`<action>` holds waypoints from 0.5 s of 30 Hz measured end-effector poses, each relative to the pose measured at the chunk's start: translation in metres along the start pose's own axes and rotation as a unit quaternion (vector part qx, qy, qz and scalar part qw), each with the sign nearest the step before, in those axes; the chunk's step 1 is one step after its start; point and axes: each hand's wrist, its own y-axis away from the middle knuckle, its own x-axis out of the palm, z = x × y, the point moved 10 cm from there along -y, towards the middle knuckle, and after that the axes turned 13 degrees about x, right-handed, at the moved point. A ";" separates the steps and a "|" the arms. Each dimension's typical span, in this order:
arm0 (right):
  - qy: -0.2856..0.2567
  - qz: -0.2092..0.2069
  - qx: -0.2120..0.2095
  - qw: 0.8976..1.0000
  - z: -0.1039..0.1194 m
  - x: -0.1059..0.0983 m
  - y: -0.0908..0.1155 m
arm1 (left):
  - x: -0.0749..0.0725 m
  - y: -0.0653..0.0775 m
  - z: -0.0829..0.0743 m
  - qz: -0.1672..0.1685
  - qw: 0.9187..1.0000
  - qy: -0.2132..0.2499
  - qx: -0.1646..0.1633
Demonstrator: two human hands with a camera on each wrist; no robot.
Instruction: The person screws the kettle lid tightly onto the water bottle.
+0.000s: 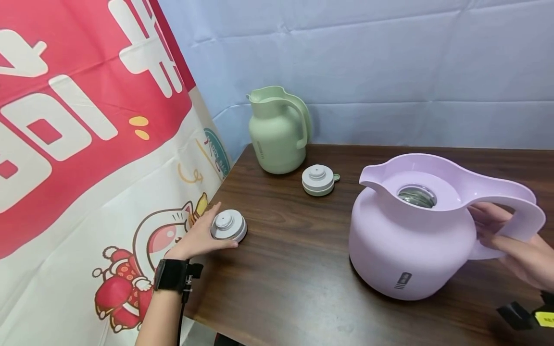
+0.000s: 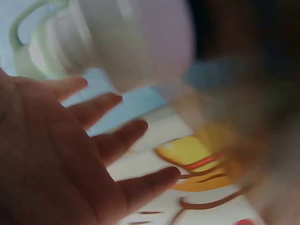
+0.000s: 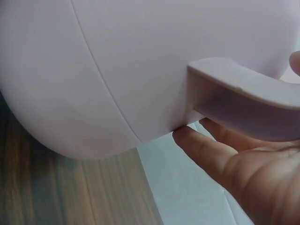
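Note:
My left hand (image 1: 203, 235) spreads around the white round lid (image 1: 227, 224) at the table's left edge, thumb at its near side, fingers behind it. In the left wrist view the left hand's fingers (image 2: 126, 136) are straight and apart beside a blurred whitish shape. The lilac thermos jug (image 1: 409, 250) stands lidless on the right, its round inner mouth showing. My right hand (image 1: 510, 235) loosely grips its handle (image 1: 525, 223), fingers passing through the loop. A fingertip touches the jug's body (image 3: 103, 84) in the right wrist view.
A green jug (image 1: 279, 129) stands at the back left, near the pale cloth wall (image 1: 389, 72). Close to it lies a second white lid (image 1: 318, 179) with a green base and small loop. A printed banner (image 1: 108, 192) hangs along the left of the wooden table (image 1: 294, 259).

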 end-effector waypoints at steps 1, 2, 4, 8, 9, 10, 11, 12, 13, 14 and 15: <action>0.002 0.000 0.000 1.000 0.000 0.000 0.000 | 0.003 0.001 0.004 0.001 1.000 0.022 0.003; 0.001 0.001 -0.001 1.000 0.000 0.000 0.000 | 0.005 0.002 0.007 0.002 0.999 0.035 0.007; 0.001 0.001 -0.001 1.000 0.000 0.000 0.000 | 0.008 0.002 0.012 0.001 0.999 0.049 0.013; 0.001 0.002 -0.004 1.000 0.000 0.000 0.000 | 0.011 0.003 0.021 -0.004 0.999 0.035 0.011; 0.000 0.004 -0.006 1.000 0.000 0.001 0.000 | 0.011 0.003 0.024 -0.007 0.999 0.034 0.009; -0.001 0.006 -0.006 1.000 0.000 0.001 0.000 | 0.011 0.003 0.025 -0.010 0.999 0.032 0.008; -0.001 0.007 -0.007 1.000 0.000 0.001 0.000 | 0.011 0.003 0.027 -0.013 0.999 0.031 0.008; -0.001 0.009 -0.008 1.000 0.000 0.002 0.000 | 0.010 0.002 0.028 -0.018 0.999 0.031 0.008; -0.001 0.009 -0.008 1.000 0.000 0.002 0.000 | 0.010 0.002 0.029 -0.022 0.999 0.032 0.009; 0.001 0.009 -0.008 1.000 0.000 0.002 0.000 | 0.009 0.001 0.029 -0.024 0.999 0.033 0.011; 0.002 0.009 -0.009 1.000 0.000 0.002 0.000 | 0.008 0.000 0.029 -0.027 0.999 0.033 0.013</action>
